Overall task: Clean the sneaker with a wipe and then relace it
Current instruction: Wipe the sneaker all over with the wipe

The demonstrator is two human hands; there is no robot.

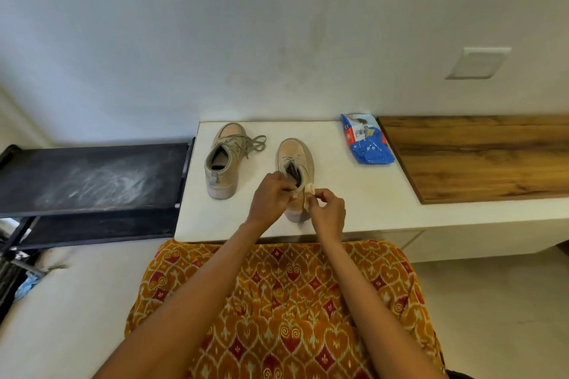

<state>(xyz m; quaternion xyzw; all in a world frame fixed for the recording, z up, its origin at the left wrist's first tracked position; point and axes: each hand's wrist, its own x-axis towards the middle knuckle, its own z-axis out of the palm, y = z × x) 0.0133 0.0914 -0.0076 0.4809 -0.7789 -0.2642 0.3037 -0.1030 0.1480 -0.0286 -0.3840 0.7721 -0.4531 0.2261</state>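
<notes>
A: Sneaker position and heading?

B: The worked sneaker (pixel 295 163) stands upright on the white table (pixel 354 191), right of centre. Long axis runs near-to-far: toe toward the wall, heel toward the person at the near edge. Laces are loose at the throat and the tongue area is open.

A: Hands?

B: Both forearms reach forward over a patterned orange garment (pixel 277 295). Left hand (pixel 269 197) grips the sneaker's collar on its left side, fingers curled over the rim. Right hand (pixel 328 209) pinches a small crumpled wipe (pixel 309 191), pressed against the rear right side near the heel. Exact contact spot is probably the heel quarter; the fingers hide it.

A: Other items?

B: Second sneaker (pixel 222 160) just left, same heading, laces tied. Blue wipe packet (pixel 368 140) at the far right of the table, apart from both shoes. Black shoe rack (pixel 92 175) beside the table, left.
</notes>
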